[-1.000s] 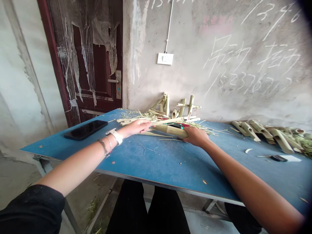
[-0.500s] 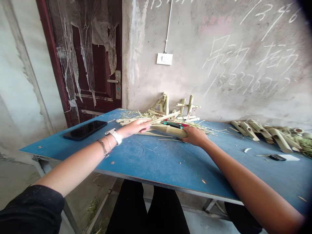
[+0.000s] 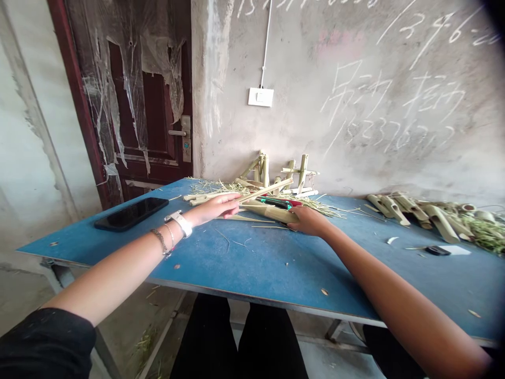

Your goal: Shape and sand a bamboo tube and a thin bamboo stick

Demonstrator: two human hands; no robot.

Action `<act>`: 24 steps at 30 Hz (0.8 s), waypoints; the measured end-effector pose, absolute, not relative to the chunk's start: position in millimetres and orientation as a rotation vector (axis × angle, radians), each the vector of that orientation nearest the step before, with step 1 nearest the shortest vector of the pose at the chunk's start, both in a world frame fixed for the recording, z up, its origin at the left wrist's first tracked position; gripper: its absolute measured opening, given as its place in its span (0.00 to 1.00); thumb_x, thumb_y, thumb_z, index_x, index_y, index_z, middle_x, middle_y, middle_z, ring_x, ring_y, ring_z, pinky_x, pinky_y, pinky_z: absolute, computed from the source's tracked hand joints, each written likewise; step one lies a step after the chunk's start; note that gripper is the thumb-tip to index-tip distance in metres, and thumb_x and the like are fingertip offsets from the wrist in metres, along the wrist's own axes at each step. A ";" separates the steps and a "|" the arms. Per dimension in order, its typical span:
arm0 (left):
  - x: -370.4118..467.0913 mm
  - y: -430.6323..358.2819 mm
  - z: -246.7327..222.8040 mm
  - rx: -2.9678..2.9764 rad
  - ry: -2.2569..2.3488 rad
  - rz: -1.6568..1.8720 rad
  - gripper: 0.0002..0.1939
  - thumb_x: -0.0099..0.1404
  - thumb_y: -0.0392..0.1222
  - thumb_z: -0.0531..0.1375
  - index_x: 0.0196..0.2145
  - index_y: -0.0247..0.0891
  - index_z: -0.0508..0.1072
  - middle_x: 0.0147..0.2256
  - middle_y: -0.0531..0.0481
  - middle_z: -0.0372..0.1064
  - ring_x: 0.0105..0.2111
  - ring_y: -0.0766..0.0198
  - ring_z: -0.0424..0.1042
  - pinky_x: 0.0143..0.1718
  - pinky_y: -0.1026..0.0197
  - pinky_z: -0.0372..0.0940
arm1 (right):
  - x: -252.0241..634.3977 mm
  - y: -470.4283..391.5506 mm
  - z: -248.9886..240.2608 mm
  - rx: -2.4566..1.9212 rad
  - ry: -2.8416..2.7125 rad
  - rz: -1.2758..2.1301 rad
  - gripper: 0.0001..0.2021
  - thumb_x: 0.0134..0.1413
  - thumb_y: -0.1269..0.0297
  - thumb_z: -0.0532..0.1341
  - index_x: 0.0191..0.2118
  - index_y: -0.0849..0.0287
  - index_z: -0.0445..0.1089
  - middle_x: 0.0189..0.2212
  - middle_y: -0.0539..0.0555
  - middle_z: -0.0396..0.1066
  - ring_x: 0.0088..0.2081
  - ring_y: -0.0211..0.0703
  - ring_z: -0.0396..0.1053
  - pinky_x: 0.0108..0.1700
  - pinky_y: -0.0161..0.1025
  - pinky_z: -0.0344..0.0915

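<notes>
A: Entry, head view. Left hand (image 3: 213,208) stretched over the blue-topped bench (image 3: 252,258), fingers (image 3: 232,198) long and flat on a thin pale bamboo strip (image 3: 263,190) that slants up and away to its right. Grasped, or only pressed down?

B: Cannot tell; the underside of the fingers is hidden. The strip's near end disappears beneath them.

A: Right hand (image 3: 310,220)?

B: Knuckles up, closed over the near end of a thick pale-green bamboo tube (image 3: 276,212) lying on the bench. That end is covered by the hand; thumb not visible. I log it as a grasp.

A: Between the two hands?

B: Just beyond the tube, a red-and-green handled tool (image 3: 282,202), half buried in dry grass-like bamboo shavings (image 3: 221,186). Its working end is hidden; kind of tool unreadable.

A: Further out?

B: Beyond the shavings, upright short bamboo offcuts (image 3: 302,169) lean against the wall. Well to the right of the right hand, a row of slant-cut bamboo pieces (image 3: 410,208), cut off by the dark frame edge. Left of the left hand, a black flat phone (image 3: 131,214) lies face up. Chalk writing on the wall, illegible.
</notes>
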State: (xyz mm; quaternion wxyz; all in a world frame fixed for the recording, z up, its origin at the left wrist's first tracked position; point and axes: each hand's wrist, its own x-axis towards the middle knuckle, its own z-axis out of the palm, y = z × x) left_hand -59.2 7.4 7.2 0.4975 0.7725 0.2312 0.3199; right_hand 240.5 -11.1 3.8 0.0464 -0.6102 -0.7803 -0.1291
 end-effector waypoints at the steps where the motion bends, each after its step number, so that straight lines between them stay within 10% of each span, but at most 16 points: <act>1: -59.2 7.0 7.5 1.874 0.558 0.773 0.23 0.64 0.46 0.53 0.55 0.36 0.56 0.24 0.57 0.52 0.23 0.72 0.53 0.23 0.66 0.48 | 240.7 -10.9 4.0 -1.856 -2.385 -0.384 0.19 0.47 0.57 0.57 0.45 0.60 0.66 0.42 0.59 0.69 0.42 0.51 0.68 0.39 0.40 0.62; 24: -63.1 20.0 4.5 2.091 0.947 0.986 0.23 0.64 0.44 0.51 0.56 0.36 0.57 0.21 0.56 0.55 0.20 0.71 0.55 0.22 0.66 0.50 | 243.1 -16.5 11.5 -1.432 -2.567 -0.126 0.14 0.47 0.61 0.59 0.42 0.56 0.67 0.45 0.55 0.64 0.47 0.46 0.63 0.48 0.39 0.59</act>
